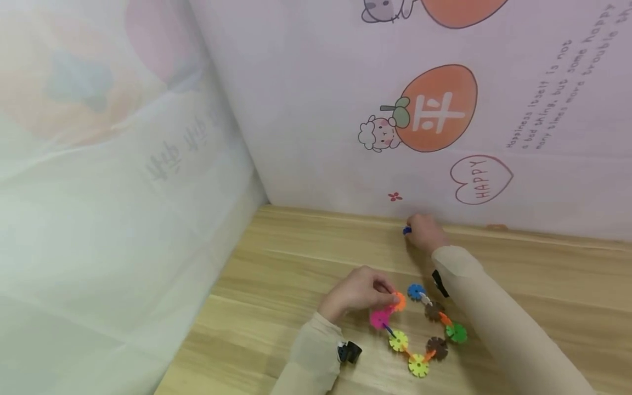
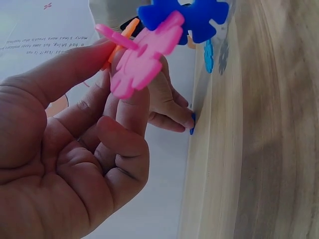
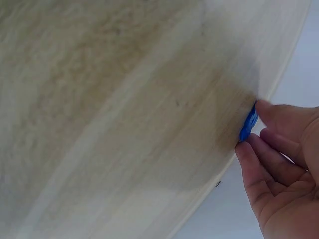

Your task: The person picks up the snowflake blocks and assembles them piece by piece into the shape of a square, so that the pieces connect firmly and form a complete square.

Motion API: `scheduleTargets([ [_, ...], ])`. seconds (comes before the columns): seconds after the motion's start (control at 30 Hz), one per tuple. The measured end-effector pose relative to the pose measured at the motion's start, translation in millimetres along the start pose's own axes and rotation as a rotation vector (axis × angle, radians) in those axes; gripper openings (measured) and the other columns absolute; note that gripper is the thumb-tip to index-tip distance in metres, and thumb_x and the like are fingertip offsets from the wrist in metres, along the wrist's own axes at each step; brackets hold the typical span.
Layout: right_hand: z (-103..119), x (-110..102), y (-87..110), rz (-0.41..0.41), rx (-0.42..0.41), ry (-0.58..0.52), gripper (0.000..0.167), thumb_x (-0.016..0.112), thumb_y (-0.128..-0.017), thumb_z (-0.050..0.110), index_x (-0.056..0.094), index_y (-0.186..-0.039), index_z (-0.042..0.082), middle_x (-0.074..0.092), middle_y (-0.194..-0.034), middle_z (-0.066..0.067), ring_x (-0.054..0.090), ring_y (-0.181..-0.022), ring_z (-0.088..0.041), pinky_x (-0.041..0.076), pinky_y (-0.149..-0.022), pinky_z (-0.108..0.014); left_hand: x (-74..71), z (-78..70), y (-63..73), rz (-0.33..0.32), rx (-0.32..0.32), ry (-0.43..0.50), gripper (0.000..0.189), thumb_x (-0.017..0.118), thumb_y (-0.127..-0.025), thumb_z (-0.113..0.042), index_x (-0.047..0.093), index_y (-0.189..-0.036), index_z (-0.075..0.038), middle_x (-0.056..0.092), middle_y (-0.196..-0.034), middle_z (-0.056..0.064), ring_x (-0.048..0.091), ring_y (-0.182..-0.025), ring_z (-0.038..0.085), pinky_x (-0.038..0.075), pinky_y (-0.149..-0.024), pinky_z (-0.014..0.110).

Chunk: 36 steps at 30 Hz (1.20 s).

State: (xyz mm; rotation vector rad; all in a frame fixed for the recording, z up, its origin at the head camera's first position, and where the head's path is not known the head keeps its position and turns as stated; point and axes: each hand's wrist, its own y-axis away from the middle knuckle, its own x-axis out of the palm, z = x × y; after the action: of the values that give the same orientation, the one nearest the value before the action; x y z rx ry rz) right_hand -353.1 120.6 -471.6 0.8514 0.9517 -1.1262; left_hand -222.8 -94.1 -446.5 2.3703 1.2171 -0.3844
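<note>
My left hand [image 1: 356, 291] pinches an orange notched plastic disc [image 1: 400, 301] between thumb and fingers. That disc joins a pink disc [image 2: 144, 59] at one end of a chain of interlocking snowflake discs. The chain curves over the table through a yellow disc [image 1: 418, 365], a brown disc [image 1: 436, 348] and a green disc [image 1: 456, 332], up to a light blue disc [image 1: 416, 291] at its other end. Farther off, by the back edge of the table, my right hand [image 1: 425, 233] holds a separate blue disc [image 3: 248, 122] by its rim, between thumb and fingertips.
A white printed cloth [image 1: 321, 109] rises behind the wooden table [image 1: 276, 258], and another pale cloth [image 1: 123, 230] stands along the left. A flat orange piece [image 1: 496, 226] lies at the back edge, right of my right hand.
</note>
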Motion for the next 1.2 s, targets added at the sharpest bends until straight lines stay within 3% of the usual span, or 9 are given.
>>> scheduleTargets([
  [0.2, -3, -2, 4.0, 0.003, -0.007, -0.055, 0.009, 0.067, -0.089, 0.003, 0.068, -0.089, -0.006, 0.067, -0.083, -0.017, 0.058, -0.074, -0.027, 0.052, -0.071, -0.041, -0.6, -1.0, 1.0, 0.011, 0.006, 0.008, 0.008, 0.078, -0.086, -0.02, 0.076, -0.087, -0.013, 0.071, -0.081, -0.007, 0.062, -0.074, 0.003, 0.05, -0.068, 0.02],
  [0.4, -15, -6, 16.0, -0.019, -0.056, -0.073, 0.026, 0.075, -0.083, 0.007, 0.068, -0.1, -0.011, 0.069, -0.097, -0.026, 0.063, -0.092, -0.04, 0.052, -0.087, -0.053, 0.8, -2.9, 0.4, 0.023, 0.036, -0.028, 0.009, 0.076, -0.088, -0.021, 0.075, -0.089, -0.012, 0.071, -0.083, -0.007, 0.06, -0.075, 0.001, 0.049, -0.07, 0.019],
  [0.5, -22, -7, 21.9, -0.034, -0.077, -0.093, 0.024, 0.076, -0.083, 0.007, 0.069, -0.097, -0.01, 0.07, -0.096, -0.025, 0.065, -0.092, -0.041, 0.052, -0.088, -0.054, 1.2, -3.3, 0.3, 0.025, 0.044, -0.034, 0.009, 0.076, -0.088, -0.021, 0.075, -0.089, -0.012, 0.07, -0.084, -0.007, 0.06, -0.076, 0.001, 0.049, -0.07, 0.019],
  [0.77, -38, -7, 49.8, -0.063, -0.185, -0.159, 0.009, 0.072, -0.087, 0.004, 0.073, -0.093, -0.002, 0.074, -0.087, -0.014, 0.068, -0.08, -0.025, 0.057, -0.077, -0.044, 4.9, -3.9, 0.3, 0.042, 0.048, -0.043, 0.008, 0.076, -0.088, -0.022, 0.075, -0.088, -0.014, 0.07, -0.085, -0.008, 0.06, -0.079, 0.002, 0.049, -0.073, 0.02],
  [0.97, -34, -6, 85.3, -0.087, -0.223, -0.251, 0.007, 0.07, -0.09, 0.008, 0.075, -0.095, 0.006, 0.074, -0.087, -0.003, 0.065, -0.076, -0.011, 0.055, -0.069, -0.027, 7.5, -4.2, -0.5, 0.052, 0.035, -0.047, 0.008, 0.075, -0.088, -0.024, 0.075, -0.089, -0.016, 0.07, -0.085, -0.009, 0.059, -0.078, 0.003, 0.049, -0.071, 0.021],
  [1.2, -22, -6, 124.5, -0.099, -0.292, -0.378, 0.009, 0.071, -0.09, 0.009, 0.075, -0.098, 0.013, 0.075, -0.089, 0.002, 0.069, -0.077, -0.015, 0.056, -0.066, -0.022, 10.3, -2.5, -3.0, 0.071, 0.044, -0.018, 0.008, 0.073, -0.09, -0.022, 0.076, -0.092, -0.015, 0.07, -0.083, -0.007, 0.062, -0.076, 0.006, 0.051, -0.069, 0.022],
])
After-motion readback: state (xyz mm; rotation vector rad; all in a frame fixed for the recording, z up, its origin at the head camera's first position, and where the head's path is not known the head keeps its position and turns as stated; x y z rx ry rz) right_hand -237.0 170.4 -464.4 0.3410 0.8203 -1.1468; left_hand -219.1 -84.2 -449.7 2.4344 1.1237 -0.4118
